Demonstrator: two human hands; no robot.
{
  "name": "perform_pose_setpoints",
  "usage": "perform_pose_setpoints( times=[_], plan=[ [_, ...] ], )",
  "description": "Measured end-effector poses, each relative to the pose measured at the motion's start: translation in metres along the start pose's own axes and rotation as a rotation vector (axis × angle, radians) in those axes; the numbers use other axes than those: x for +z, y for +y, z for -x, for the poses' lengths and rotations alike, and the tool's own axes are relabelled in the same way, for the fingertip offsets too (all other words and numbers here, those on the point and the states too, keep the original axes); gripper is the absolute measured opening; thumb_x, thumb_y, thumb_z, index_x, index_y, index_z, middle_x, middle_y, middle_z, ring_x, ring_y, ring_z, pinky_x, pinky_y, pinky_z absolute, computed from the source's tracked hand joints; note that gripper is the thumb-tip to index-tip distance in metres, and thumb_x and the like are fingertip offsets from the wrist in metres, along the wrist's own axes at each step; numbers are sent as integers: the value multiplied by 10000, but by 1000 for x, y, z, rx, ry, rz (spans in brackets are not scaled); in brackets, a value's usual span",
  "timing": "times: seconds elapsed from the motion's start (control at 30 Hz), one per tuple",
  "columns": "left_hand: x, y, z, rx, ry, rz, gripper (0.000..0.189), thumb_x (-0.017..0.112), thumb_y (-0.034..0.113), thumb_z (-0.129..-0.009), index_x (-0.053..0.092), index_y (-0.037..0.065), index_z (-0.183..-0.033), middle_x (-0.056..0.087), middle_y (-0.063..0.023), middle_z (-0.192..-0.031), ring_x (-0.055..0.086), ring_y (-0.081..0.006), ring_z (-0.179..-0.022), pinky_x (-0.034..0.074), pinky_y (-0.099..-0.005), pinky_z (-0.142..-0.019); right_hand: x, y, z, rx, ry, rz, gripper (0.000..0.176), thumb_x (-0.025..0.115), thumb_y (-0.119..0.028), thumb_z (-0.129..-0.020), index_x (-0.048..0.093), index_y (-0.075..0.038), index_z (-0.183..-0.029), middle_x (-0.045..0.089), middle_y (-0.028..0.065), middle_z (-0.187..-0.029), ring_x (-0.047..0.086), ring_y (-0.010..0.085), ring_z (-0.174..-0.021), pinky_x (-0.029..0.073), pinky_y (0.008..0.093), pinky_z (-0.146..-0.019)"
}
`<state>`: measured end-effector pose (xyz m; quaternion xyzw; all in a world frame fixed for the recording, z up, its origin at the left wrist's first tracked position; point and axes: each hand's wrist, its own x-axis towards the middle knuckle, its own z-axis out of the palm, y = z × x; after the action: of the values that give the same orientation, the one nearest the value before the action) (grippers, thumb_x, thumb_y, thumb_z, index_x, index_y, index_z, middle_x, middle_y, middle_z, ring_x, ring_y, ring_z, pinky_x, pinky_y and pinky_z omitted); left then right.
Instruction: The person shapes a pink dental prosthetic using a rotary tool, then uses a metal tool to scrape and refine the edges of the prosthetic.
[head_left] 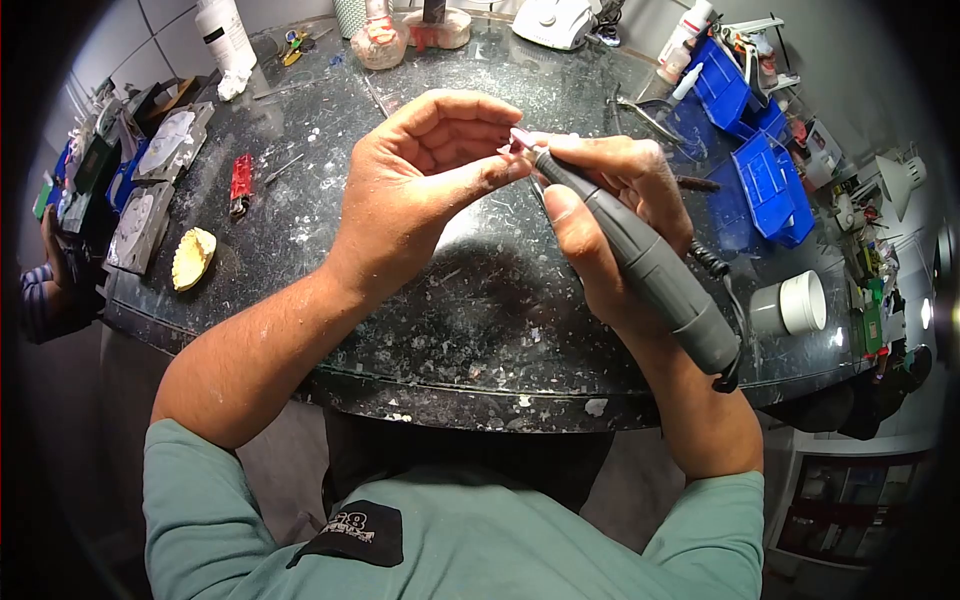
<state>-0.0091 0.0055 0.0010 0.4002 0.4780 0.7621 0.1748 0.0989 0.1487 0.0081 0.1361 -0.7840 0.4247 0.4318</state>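
Over the dark, speckled workbench (pixel 500 330), my left hand (pixel 415 165) pinches a small pinkish piece (pixel 518 138) between thumb and fingertips. The piece is mostly covered by the fingers, so its kind cannot be made out. My right hand (pixel 625 200) wraps round a grey rotary handpiece (pixel 660 270), which slants from lower right up to the left. Its tip end is right beside the pinkish piece, and the fingertips of both hands meet there. Whether the tip touches the piece is hidden. A coiled cord (pixel 710 260) shows behind the handpiece.
On the left lie a yellow dental cast (pixel 194 259), a red lighter (pixel 241 182) and grey metal flasks (pixel 138 225). Blue bins (pixel 772 190) and a white tub (pixel 802 302) stand right. A white bottle (pixel 224 40) and white box (pixel 552 22) are behind. Another person's arm (pixel 52 265) shows far left.
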Motion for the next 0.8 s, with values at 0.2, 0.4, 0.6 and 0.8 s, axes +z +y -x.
perform_pose_setpoints(
  times=[0.2,0.4,0.6,0.8],
  plan=[
    [0,2,0,-4,-4,17,256,668,-34,-837,592,-34,-1081,677,-125,-1001,659,-160,-942,532,-287,-890,1,2,1,-18,12,-31,247,665,-7,-768,622,3,-1011,661,127,-926,665,173,-851,537,291,-760],
    [-1,2,0,-21,-3,63,263,676,-31,-831,592,-37,-1079,678,-129,-999,660,-162,-940,531,-291,-888,1,4,1,-31,15,-70,243,662,-6,-762,621,4,-1002,665,136,-940,670,179,-865,541,295,-762],
    [-2,1,-1,-13,-8,60,263,667,-41,-834,592,-35,-1085,674,-126,-1013,658,-163,-949,531,-292,-893,-1,4,1,-35,-8,-82,244,652,-7,-762,618,3,-1004,659,141,-936,665,187,-867,535,296,-771],
    [1,1,1,21,9,25,269,659,-43,-838,587,-34,-1098,670,-119,-1019,651,-159,-965,529,-292,-904,-1,-3,0,33,9,-83,244,652,3,-760,615,14,-1000,660,160,-974,663,212,-934,526,320,-836]
  ],
)
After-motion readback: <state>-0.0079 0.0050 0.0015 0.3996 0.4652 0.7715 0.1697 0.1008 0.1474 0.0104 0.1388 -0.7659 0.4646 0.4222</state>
